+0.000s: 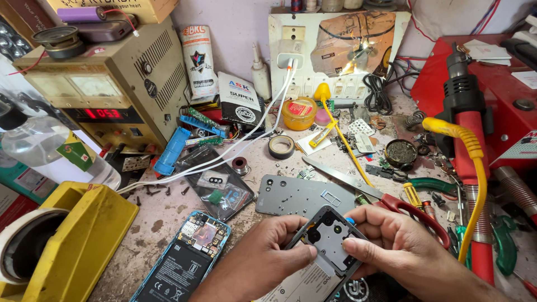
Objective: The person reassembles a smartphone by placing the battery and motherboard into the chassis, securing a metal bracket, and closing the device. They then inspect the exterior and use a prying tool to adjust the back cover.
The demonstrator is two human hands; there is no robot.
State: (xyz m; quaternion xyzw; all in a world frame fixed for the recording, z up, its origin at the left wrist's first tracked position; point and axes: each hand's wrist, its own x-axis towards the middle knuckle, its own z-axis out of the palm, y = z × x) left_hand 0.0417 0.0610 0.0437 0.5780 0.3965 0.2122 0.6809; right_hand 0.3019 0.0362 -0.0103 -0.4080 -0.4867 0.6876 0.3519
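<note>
Left hand [263, 257] and right hand [391, 243] both clamped on opened grey phone [327, 246], thumbs pressing its inner frame. Loose grey back cover [296, 196] just behind phone.

opened phone [321, 254] lower end cut off, tape roll [22, 246] partly cropped

Single head cam, looking steeply down, close over cluttered workbench [168, 215] (hands at bottom edge)
</note>
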